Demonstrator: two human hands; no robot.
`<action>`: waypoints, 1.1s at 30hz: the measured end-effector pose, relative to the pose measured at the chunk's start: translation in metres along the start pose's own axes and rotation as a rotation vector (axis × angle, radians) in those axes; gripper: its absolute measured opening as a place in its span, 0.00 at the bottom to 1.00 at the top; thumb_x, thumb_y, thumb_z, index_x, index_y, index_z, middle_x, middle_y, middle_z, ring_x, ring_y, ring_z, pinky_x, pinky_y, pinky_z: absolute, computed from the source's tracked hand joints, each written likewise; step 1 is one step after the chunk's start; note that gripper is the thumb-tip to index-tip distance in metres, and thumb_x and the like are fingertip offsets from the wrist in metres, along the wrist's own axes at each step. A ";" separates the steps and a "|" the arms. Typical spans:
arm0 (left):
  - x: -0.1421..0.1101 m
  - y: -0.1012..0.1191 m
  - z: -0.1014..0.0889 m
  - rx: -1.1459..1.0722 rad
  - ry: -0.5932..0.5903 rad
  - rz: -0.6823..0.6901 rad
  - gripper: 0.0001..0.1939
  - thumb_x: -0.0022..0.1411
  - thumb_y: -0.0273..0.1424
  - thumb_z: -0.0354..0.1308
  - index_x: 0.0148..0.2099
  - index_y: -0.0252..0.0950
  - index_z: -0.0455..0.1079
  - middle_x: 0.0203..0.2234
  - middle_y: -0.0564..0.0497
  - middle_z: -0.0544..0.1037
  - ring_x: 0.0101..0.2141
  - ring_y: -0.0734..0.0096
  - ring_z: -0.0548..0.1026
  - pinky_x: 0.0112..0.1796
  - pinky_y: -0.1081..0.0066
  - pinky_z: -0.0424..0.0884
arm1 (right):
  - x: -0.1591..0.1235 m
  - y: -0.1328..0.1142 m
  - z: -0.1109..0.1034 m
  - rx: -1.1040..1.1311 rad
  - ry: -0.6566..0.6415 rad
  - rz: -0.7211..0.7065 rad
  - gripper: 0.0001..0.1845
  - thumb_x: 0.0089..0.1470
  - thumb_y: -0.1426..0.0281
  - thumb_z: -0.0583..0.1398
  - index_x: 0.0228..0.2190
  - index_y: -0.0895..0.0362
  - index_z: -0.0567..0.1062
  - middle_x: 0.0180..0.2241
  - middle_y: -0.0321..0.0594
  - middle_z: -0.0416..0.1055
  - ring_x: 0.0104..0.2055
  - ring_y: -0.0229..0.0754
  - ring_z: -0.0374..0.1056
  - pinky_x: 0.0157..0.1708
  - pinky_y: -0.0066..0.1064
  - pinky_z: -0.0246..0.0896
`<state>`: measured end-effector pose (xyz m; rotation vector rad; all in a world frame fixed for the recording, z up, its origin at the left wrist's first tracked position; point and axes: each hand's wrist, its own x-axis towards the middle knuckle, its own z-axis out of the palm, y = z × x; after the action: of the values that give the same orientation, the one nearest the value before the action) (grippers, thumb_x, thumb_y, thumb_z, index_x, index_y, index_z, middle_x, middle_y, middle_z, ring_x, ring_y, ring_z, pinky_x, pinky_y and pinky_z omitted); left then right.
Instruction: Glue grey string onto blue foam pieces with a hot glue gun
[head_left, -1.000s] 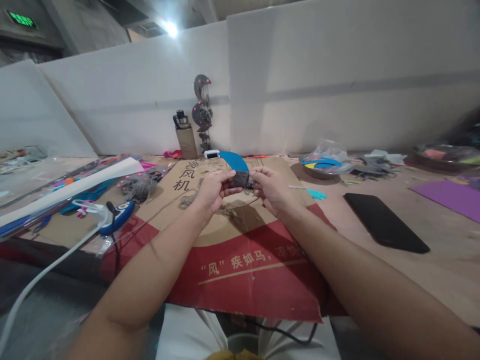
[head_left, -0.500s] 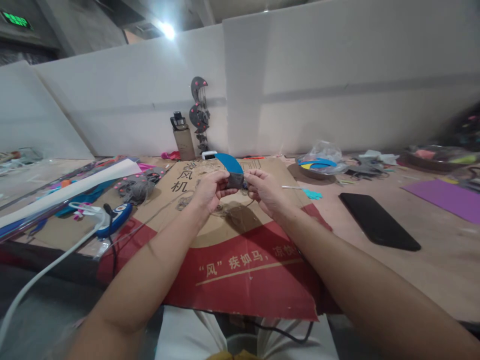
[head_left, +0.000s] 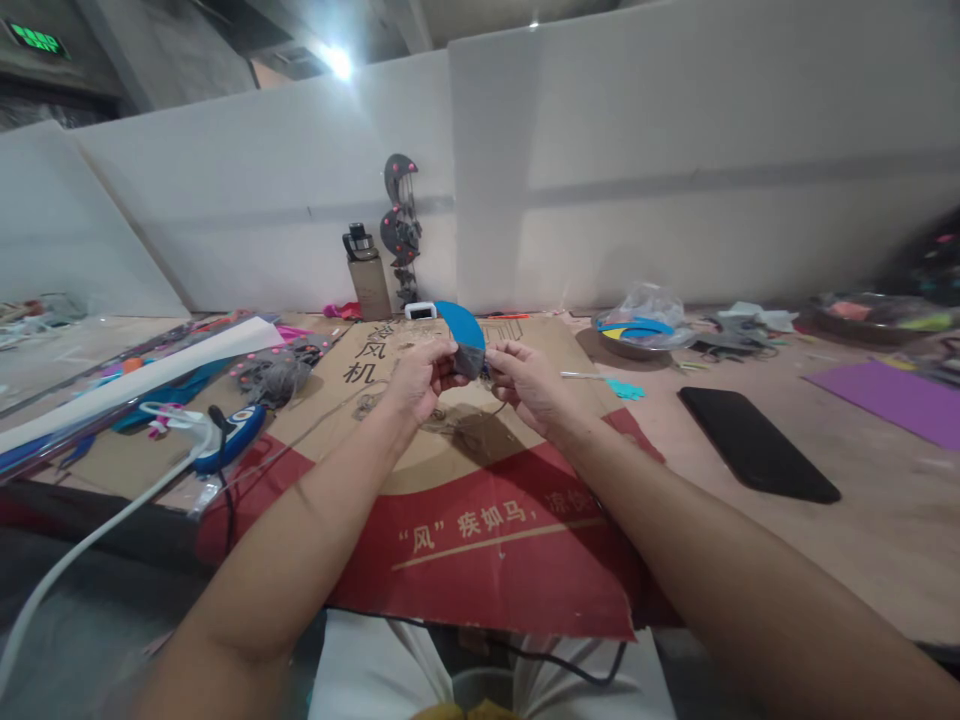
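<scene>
You hold a small grey-and-blue piece [head_left: 463,330] above the far half of the cardboard [head_left: 480,600], its blue curved part rising up from the grey. Your left hand [head_left: 420,382] has its grip narrow, thumb and fingers closed on the grey part. Your right hand [head_left: 526,385] has its fingertips drawn together at the grey part's right edge; you cannot tell just what they pinch. Right of the cardboard, a black phone [head_left: 757,443] lies on the table [head_left: 900,530]. Left of the cardboard sits a blue-and-white corded tool [head_left: 231,440]; at its far edge stands a bottle [head_left: 370,287].
</scene>
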<state>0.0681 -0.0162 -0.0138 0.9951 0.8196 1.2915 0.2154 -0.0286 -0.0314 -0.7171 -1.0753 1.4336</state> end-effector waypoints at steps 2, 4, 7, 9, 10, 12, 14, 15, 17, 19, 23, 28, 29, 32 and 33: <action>0.001 -0.001 -0.001 -0.003 -0.005 0.000 0.07 0.46 0.29 0.61 0.29 0.33 0.67 0.23 0.52 0.74 0.23 0.75 0.72 0.24 0.74 0.70 | 0.000 0.000 0.000 0.009 -0.009 0.009 0.19 0.37 0.61 0.68 0.26 0.56 0.66 0.17 0.23 0.49 0.17 0.26 0.39 0.17 0.23 0.32; 0.002 -0.001 -0.001 -0.013 -0.016 -0.006 0.06 0.47 0.28 0.61 0.30 0.32 0.68 0.23 0.51 0.75 0.23 0.75 0.72 0.24 0.74 0.70 | 0.000 -0.001 -0.001 0.010 -0.009 0.007 0.19 0.37 0.61 0.68 0.26 0.56 0.66 0.17 0.23 0.49 0.17 0.26 0.40 0.17 0.23 0.32; 0.003 -0.003 -0.001 -0.031 -0.036 -0.028 0.05 0.49 0.28 0.60 0.30 0.31 0.69 0.23 0.51 0.75 0.23 0.76 0.72 0.25 0.74 0.72 | 0.000 -0.001 0.000 0.013 0.006 -0.003 0.18 0.37 0.62 0.67 0.26 0.56 0.66 0.18 0.24 0.49 0.18 0.26 0.40 0.17 0.23 0.32; 0.003 -0.004 0.000 -0.036 -0.038 -0.055 0.04 0.50 0.27 0.60 0.31 0.31 0.69 0.23 0.50 0.75 0.23 0.76 0.72 0.25 0.74 0.73 | 0.000 -0.001 0.000 0.018 0.033 -0.006 0.18 0.37 0.62 0.67 0.26 0.56 0.66 0.18 0.24 0.50 0.18 0.26 0.41 0.17 0.23 0.32; 0.004 -0.005 0.000 -0.036 -0.035 -0.067 0.04 0.51 0.27 0.60 0.31 0.31 0.70 0.23 0.50 0.75 0.23 0.76 0.72 0.26 0.74 0.73 | 0.001 -0.001 0.001 0.018 0.051 -0.005 0.18 0.37 0.62 0.67 0.26 0.56 0.66 0.18 0.24 0.50 0.17 0.26 0.41 0.17 0.23 0.32; 0.004 -0.006 0.000 -0.034 -0.024 -0.080 0.03 0.51 0.26 0.60 0.30 0.31 0.69 0.23 0.50 0.75 0.22 0.77 0.72 0.26 0.73 0.74 | 0.001 0.000 0.001 0.011 0.080 0.001 0.17 0.37 0.63 0.66 0.26 0.56 0.65 0.18 0.24 0.49 0.17 0.26 0.40 0.17 0.23 0.32; 0.004 -0.006 0.000 -0.035 -0.011 -0.076 0.04 0.51 0.26 0.61 0.30 0.31 0.69 0.23 0.50 0.74 0.22 0.77 0.71 0.27 0.73 0.74 | 0.002 0.000 0.001 0.002 0.091 0.007 0.17 0.37 0.63 0.66 0.26 0.56 0.65 0.17 0.24 0.49 0.17 0.26 0.39 0.16 0.24 0.32; 0.004 -0.005 0.000 -0.038 -0.005 -0.075 0.04 0.51 0.26 0.61 0.30 0.31 0.69 0.23 0.50 0.75 0.22 0.77 0.72 0.27 0.72 0.75 | 0.002 0.000 0.001 0.002 0.090 0.008 0.17 0.37 0.62 0.66 0.26 0.56 0.65 0.17 0.24 0.49 0.17 0.26 0.39 0.16 0.24 0.32; 0.004 -0.004 0.000 -0.052 -0.004 -0.078 0.04 0.50 0.25 0.61 0.30 0.30 0.69 0.24 0.49 0.75 0.23 0.76 0.72 0.27 0.71 0.75 | 0.002 0.000 0.001 0.013 0.084 0.007 0.18 0.37 0.62 0.66 0.26 0.56 0.65 0.18 0.24 0.49 0.17 0.26 0.39 0.16 0.24 0.32; 0.004 -0.003 -0.001 -0.071 -0.012 -0.080 0.04 0.49 0.25 0.61 0.30 0.30 0.69 0.23 0.49 0.75 0.23 0.75 0.72 0.28 0.71 0.75 | 0.002 0.000 0.000 0.027 0.078 0.005 0.18 0.38 0.63 0.66 0.26 0.56 0.64 0.18 0.24 0.48 0.17 0.26 0.38 0.16 0.24 0.31; 0.002 -0.001 0.000 -0.083 -0.024 -0.079 0.04 0.49 0.25 0.61 0.29 0.31 0.69 0.22 0.51 0.74 0.23 0.76 0.72 0.29 0.70 0.75 | 0.002 0.000 -0.001 0.049 0.065 0.012 0.17 0.39 0.64 0.66 0.26 0.56 0.64 0.17 0.23 0.47 0.17 0.25 0.37 0.16 0.23 0.31; 0.004 -0.001 -0.002 -0.064 -0.005 -0.069 0.05 0.48 0.26 0.61 0.29 0.32 0.68 0.21 0.53 0.72 0.22 0.76 0.71 0.28 0.71 0.74 | 0.001 0.001 0.001 0.048 0.061 0.016 0.17 0.37 0.65 0.67 0.26 0.57 0.65 0.18 0.24 0.50 0.17 0.25 0.39 0.16 0.22 0.31; 0.004 -0.001 -0.002 -0.059 -0.004 -0.064 0.05 0.48 0.26 0.61 0.29 0.32 0.68 0.21 0.53 0.72 0.22 0.76 0.71 0.27 0.71 0.74 | 0.000 0.001 0.002 0.037 0.061 0.011 0.17 0.37 0.64 0.67 0.26 0.57 0.65 0.18 0.24 0.51 0.17 0.25 0.39 0.16 0.22 0.31; 0.006 -0.003 -0.003 -0.046 -0.008 -0.067 0.04 0.49 0.26 0.60 0.29 0.32 0.68 0.21 0.52 0.72 0.22 0.76 0.71 0.27 0.72 0.73 | -0.001 0.004 0.004 -0.015 0.074 -0.037 0.16 0.39 0.63 0.66 0.25 0.56 0.65 0.18 0.25 0.52 0.17 0.26 0.42 0.16 0.22 0.35; 0.006 -0.004 -0.003 -0.038 -0.011 -0.068 0.04 0.49 0.26 0.60 0.29 0.32 0.67 0.21 0.52 0.72 0.22 0.76 0.71 0.27 0.72 0.73 | -0.002 0.005 0.005 -0.035 0.083 -0.058 0.16 0.40 0.62 0.66 0.25 0.56 0.65 0.18 0.25 0.53 0.17 0.26 0.43 0.16 0.23 0.37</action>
<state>0.0679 -0.0102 -0.0183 0.9359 0.8115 1.2378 0.2094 -0.0311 -0.0342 -0.7578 -1.0506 1.3273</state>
